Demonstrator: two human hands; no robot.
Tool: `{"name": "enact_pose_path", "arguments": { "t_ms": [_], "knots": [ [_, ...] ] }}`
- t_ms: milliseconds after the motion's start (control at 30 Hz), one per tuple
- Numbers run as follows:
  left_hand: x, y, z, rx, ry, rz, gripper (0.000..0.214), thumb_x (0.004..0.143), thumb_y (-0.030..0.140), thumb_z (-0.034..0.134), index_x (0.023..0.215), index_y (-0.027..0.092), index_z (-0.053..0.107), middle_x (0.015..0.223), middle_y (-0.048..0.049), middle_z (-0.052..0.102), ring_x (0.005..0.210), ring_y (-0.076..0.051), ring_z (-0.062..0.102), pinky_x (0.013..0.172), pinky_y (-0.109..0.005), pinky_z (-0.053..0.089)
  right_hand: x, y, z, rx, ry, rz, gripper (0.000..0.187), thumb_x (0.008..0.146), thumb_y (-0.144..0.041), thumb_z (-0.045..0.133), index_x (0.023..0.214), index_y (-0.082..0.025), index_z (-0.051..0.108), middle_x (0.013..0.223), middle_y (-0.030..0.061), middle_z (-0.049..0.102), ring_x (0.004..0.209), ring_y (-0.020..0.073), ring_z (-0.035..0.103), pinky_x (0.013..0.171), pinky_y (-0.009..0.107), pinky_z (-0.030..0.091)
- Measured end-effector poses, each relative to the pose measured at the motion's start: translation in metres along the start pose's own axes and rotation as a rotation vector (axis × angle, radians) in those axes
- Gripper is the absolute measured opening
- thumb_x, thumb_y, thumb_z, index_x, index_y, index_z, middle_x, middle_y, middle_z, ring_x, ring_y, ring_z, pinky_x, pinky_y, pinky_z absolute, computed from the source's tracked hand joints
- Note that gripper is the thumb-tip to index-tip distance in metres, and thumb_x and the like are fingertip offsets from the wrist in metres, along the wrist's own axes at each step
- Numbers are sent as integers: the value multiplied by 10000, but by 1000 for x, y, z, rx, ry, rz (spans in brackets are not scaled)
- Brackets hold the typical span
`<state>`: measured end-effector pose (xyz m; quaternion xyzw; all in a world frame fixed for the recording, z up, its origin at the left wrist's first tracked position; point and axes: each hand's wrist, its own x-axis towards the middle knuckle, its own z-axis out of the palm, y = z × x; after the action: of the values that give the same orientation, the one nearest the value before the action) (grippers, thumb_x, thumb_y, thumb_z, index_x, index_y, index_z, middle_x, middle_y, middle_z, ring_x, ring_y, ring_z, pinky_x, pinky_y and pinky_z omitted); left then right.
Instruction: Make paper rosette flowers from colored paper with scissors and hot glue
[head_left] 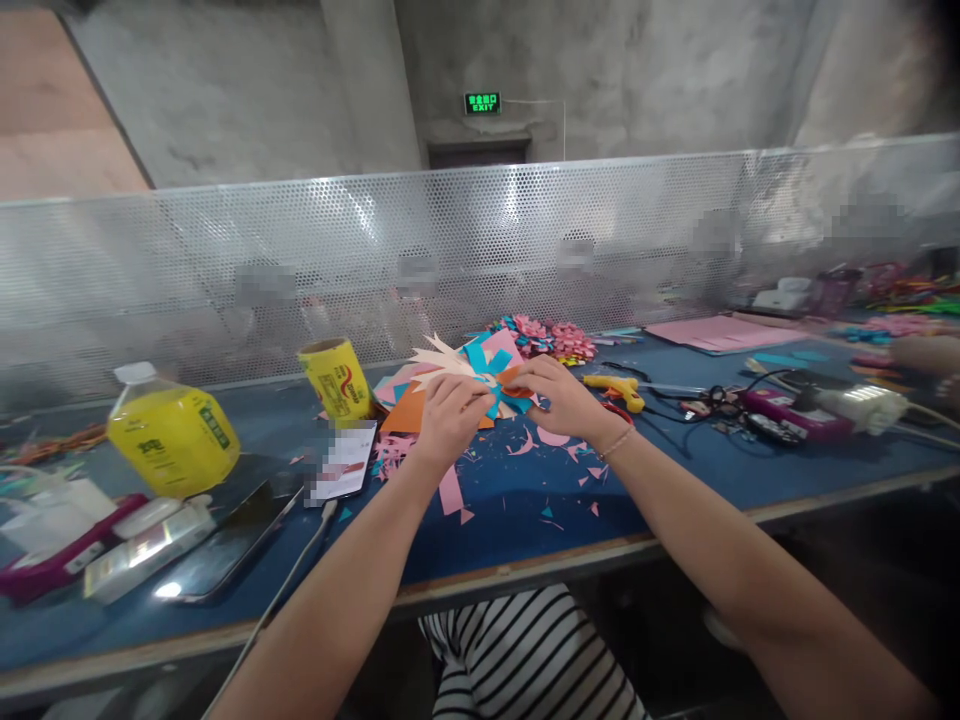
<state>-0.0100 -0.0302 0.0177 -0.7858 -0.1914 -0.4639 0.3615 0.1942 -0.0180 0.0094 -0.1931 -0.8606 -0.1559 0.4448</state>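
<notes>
Both my hands meet above the blue table (525, 500) on a paper craft piece (480, 365) made of cream, blue, pink and orange cut shapes. My left hand (450, 415) is closed, its fingers pinching the near side of the piece. My right hand (559, 395) is closed too, gripping its right side with fingertips on the blue and orange part. Under the piece lie orange and pink paper sheets (405, 405) and many small pink scraps (555, 440).
A yellow bottle (172, 430) and a yellow tape roll (335, 378) stand to the left, with phones (225, 545) and a card (341, 462) nearby. Finished paper flowers (551, 338), a yellow glue gun (615, 388), cables and pink sheets (712, 332) lie right. A perforated metal screen (300, 260) backs the table.
</notes>
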Motion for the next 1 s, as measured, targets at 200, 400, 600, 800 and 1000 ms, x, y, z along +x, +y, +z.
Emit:
{"name": "enact_pose_path", "arguments": {
  "t_ms": [200, 400, 600, 800, 1000],
  "knots": [
    [0, 0, 1, 26, 23, 3, 239, 828, 103, 472, 701, 233, 626, 703, 0, 662, 730, -125, 557, 690, -286, 374, 1, -5, -2, 0, 17, -6, 370, 680, -71, 505, 986, -260, 589, 964, 36, 591, 940, 204, 524, 854, 413, 430],
    [1, 0, 4, -19, 36, -57, 220, 793, 86, 495, 677, 228, 617, 679, -4, 648, 716, -132, 558, 676, -290, 387, 0, -3, -1, 12, 16, 9, 403, 660, -55, 496, 1007, -248, 570, 979, 44, 590, 977, 213, 512, 875, 414, 416],
    [-2, -4, 14, -341, 1, -498, 109, 692, 89, 552, 687, 195, 578, 716, -3, 616, 711, -137, 553, 658, -278, 429, 0, 0, 3, 45, 119, 177, 510, 736, -152, 530, 1228, -229, 421, 1108, 102, 526, 1080, 261, 474, 933, 484, 399],
    [1, -6, 18, -654, 155, -1111, 246, 620, 212, 675, 782, 202, 490, 583, 72, 433, 537, -80, 438, 520, -212, 377, -6, 11, 17, 350, 246, 495, 692, 759, -346, 609, 1342, -252, 249, 1298, 151, 368, 1186, 270, 433, 905, 468, 455],
    [1, -7, 20, -850, 93, -1174, 289, 607, 270, 690, 777, 192, 469, 652, 56, 478, 589, -80, 476, 574, -229, 430, -5, 10, 38, 788, 91, 657, 546, 737, -398, 622, 1207, -246, 388, 1169, 103, 505, 1008, 190, 555, 817, 357, 513]
  ]
}}
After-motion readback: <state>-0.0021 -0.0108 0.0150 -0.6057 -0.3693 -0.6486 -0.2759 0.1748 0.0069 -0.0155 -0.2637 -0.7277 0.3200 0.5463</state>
